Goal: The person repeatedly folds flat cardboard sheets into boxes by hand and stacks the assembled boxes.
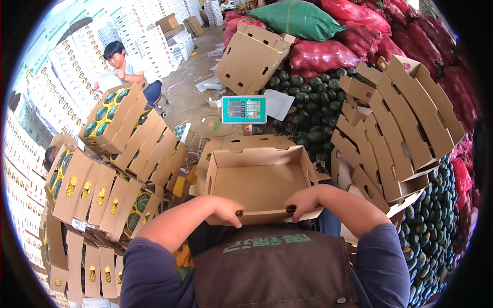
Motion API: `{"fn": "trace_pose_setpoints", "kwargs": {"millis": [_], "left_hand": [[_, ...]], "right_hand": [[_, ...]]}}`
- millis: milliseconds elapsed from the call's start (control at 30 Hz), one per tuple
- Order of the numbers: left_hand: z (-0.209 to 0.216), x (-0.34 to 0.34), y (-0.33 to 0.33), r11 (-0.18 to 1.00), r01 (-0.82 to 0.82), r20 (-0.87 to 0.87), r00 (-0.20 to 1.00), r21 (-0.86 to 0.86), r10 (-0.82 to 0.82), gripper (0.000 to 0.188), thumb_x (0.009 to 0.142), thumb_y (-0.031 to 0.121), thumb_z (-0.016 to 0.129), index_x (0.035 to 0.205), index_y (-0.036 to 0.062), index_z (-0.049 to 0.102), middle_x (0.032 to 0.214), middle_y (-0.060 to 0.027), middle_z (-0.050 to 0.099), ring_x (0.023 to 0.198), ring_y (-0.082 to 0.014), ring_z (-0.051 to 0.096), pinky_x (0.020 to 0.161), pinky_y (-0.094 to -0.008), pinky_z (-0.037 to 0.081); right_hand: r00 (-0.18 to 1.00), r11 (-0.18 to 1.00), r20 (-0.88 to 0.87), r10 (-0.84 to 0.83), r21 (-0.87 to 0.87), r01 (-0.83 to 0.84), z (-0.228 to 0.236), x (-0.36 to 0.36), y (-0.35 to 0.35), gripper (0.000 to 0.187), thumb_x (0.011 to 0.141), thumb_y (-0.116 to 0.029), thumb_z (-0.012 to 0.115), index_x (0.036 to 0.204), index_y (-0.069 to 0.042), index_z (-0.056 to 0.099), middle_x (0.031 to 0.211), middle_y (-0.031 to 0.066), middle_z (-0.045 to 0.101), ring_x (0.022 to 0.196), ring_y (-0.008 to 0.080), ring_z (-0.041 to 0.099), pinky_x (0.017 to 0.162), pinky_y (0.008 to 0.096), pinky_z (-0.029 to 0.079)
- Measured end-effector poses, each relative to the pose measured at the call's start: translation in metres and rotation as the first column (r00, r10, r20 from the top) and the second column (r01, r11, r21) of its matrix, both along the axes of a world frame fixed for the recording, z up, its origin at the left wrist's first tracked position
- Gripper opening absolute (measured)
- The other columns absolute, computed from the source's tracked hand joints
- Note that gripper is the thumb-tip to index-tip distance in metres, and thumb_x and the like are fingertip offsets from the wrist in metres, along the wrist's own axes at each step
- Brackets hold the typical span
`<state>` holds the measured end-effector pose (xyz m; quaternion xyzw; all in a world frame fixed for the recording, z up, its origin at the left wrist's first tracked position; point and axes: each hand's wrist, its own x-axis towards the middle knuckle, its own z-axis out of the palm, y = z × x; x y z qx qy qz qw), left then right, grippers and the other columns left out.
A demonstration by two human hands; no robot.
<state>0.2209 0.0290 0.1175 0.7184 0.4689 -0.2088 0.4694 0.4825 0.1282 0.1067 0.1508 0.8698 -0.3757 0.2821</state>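
Note:
An open brown cardboard box (262,179) stands in front of me, its bare bottom showing. My left hand (228,210) grips the near wall toward its left corner, fingers curled over the edge. My right hand (303,201) holds the same wall close to the right corner. Behind and under this box shows more brown cardboard (251,141), partly hidden. Just beyond stands a turquoise scale display (244,109) with grey screens and buttons.
Stacked cartons of netted dark green round fruits (105,113) rise on the left. Nested brown boxes (393,128) stand on the right beside heaps of dark green fruits (429,220). Red mesh sacks (326,56) lie at the back. A person (128,72) sits far left.

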Motion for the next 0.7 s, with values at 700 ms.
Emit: {"fn": "trace_pose_setpoints", "kwargs": {"millis": [700], "left_hand": [[-0.01,-0.034,-0.024,0.294,-0.517,0.398,0.835,0.804,0.38,0.087,0.068,0.032,0.074,0.136,0.0027,0.028,0.138,-0.0214,0.029,0.127,-0.0381,0.029,0.104,-0.0457,0.026]], "right_hand": [[0.675,-0.148,-0.727,-0.126,0.687,0.711,0.296,0.162,-0.028,0.033,0.073,-0.02,0.066,0.096,0.002,0.058,0.078,0.0136,0.058,0.073,0.031,0.056,0.07,0.0343,0.047]]}}
